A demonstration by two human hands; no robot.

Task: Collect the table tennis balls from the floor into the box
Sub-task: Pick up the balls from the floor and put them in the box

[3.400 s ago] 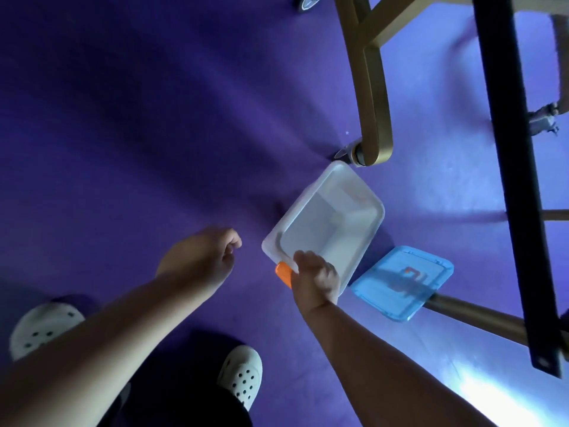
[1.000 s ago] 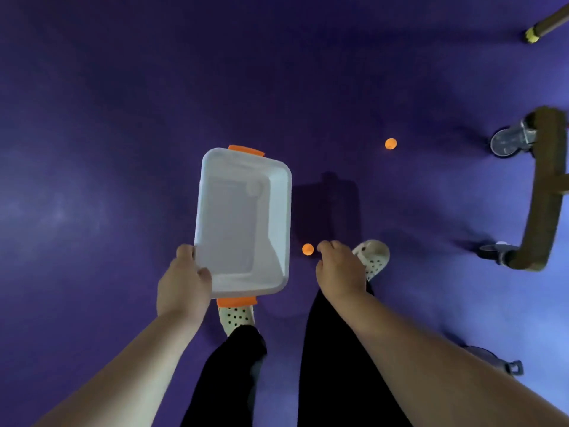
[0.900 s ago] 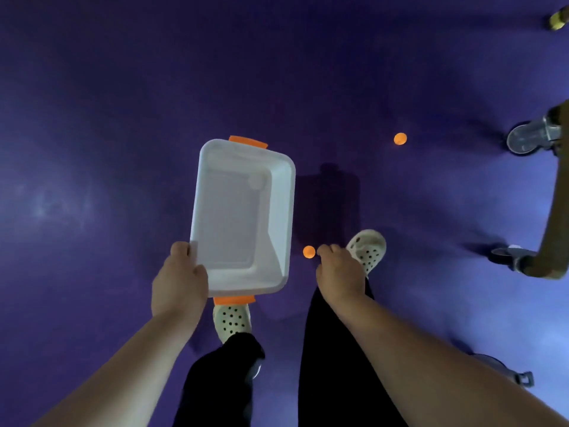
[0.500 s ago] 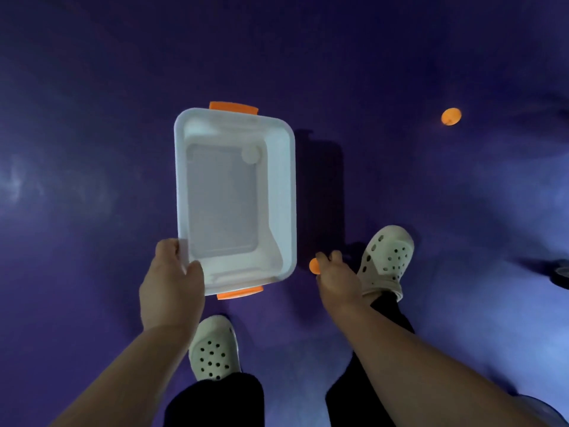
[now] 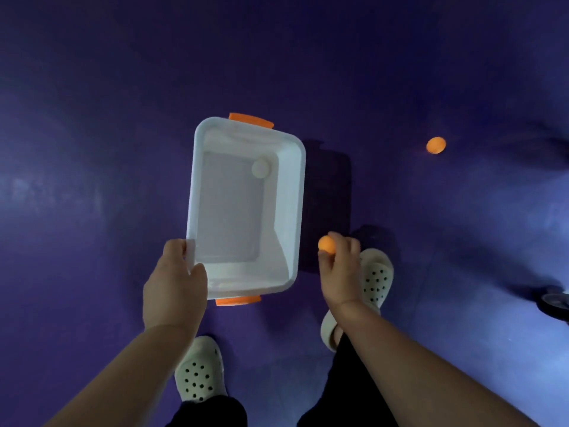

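With the left hand gripping the box by its near rim and the right hand pinching an orange ball at four o'clock, swing it over the rim and release low beside the white ball.

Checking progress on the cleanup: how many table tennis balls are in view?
3. One white ball lies in the white box; one orange ball is pinched in the right hand; a second orange ball sits on the purple floor, far right. More may lie out of view.
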